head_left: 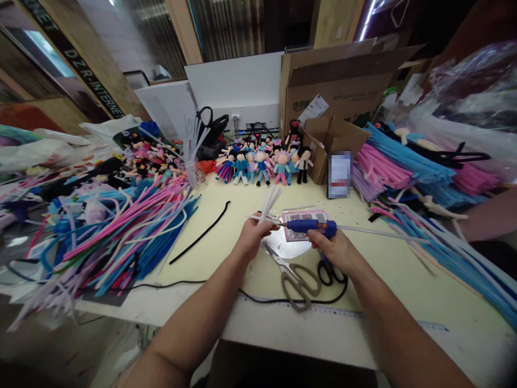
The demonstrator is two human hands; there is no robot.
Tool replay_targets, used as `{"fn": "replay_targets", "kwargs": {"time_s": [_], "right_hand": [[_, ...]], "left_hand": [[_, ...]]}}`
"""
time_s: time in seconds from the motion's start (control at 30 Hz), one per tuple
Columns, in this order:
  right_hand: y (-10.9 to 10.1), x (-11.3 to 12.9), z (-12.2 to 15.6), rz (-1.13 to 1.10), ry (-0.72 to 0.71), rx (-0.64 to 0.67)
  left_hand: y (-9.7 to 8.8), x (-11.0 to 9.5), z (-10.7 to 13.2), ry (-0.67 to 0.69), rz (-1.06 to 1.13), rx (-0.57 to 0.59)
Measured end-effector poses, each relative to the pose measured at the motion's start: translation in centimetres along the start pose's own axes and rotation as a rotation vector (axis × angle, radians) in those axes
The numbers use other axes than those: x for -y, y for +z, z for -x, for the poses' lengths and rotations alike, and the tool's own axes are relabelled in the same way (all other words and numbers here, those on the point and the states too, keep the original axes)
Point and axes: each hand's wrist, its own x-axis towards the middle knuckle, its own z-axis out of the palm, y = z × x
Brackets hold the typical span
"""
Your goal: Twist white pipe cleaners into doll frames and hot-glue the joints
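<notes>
My right hand point(328, 245) is closed around the handle of a blue hot glue gun point(311, 228). A long translucent glue stick point(379, 233) sticks out of its back end. The gun's nozzle points left, close to the fingers of my left hand point(255, 233). Between those fingers my left hand pinches several white strips point(270, 205), which fan upward. Below the hands lie scissors point(297, 277) with beige handles, blades partly spread. A second pair with black handles point(326, 272) is partly hidden under my right hand. Behind the gun lies a pink-edged picture card point(319, 216).
Small dolls point(260, 164) stand in rows at the back, beside cardboard boxes point(335, 86) and a phone point(340, 175). Fuzzy coloured stems point(149, 237) heap at left, with more bundles point(407, 161) at right. A black stem point(200, 233), the gun's cord point(258, 299) and a ruler point(335, 312) lie nearby.
</notes>
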Motion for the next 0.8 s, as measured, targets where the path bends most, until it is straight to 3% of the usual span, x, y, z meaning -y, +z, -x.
{"fn": "replay_targets", "kwargs": {"time_s": [0.8], "right_hand": [[0.22, -0.25, 0.01, 0.058, -0.009, -0.022]], "left_hand": [[-0.15, 0.25, -0.23, 0.011, 0.023, -0.005]]}}
